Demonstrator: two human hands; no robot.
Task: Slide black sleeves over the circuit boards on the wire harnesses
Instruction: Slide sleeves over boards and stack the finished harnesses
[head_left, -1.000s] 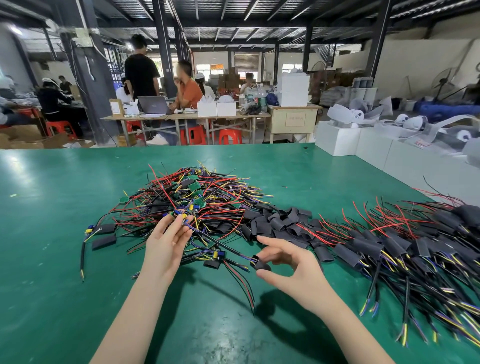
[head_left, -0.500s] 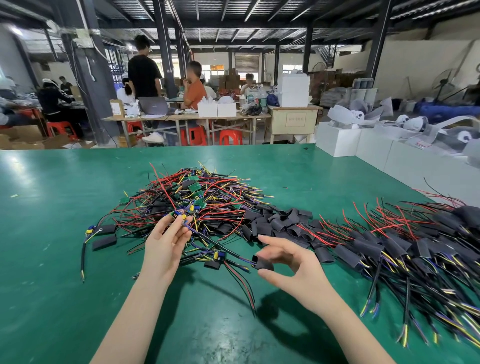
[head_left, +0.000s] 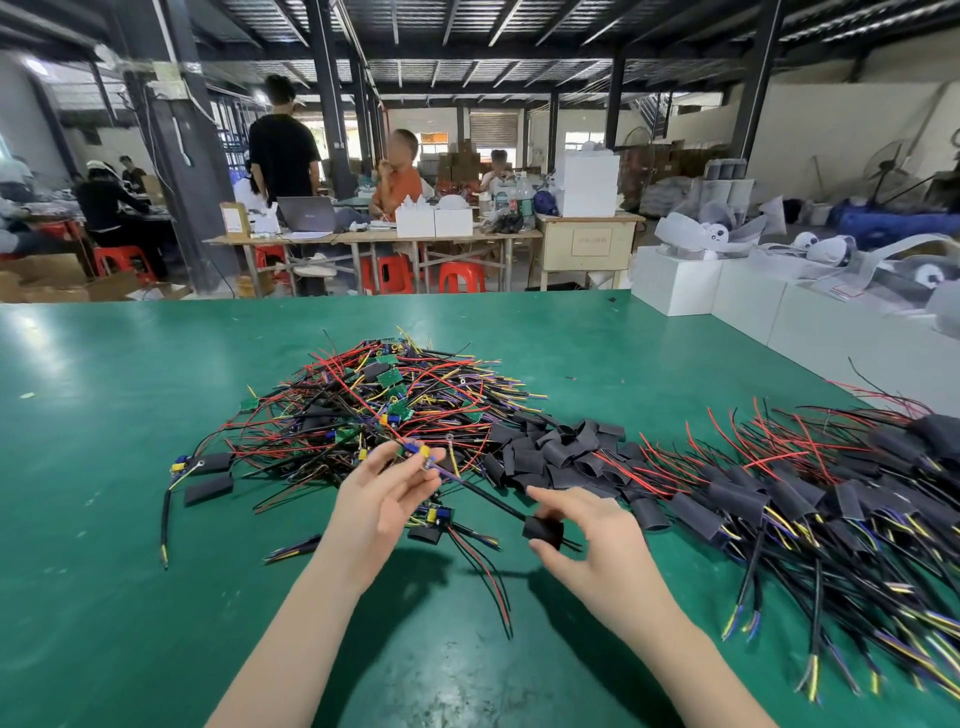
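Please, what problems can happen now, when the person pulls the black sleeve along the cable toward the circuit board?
1. The sleeve in the right hand may catch on the board that the left hand pinches; its parts stick out.
2. The harness runs back toward the tangled pile, so pulling may drag other wires along.
3. A loose board lies under the hands and could be knocked.
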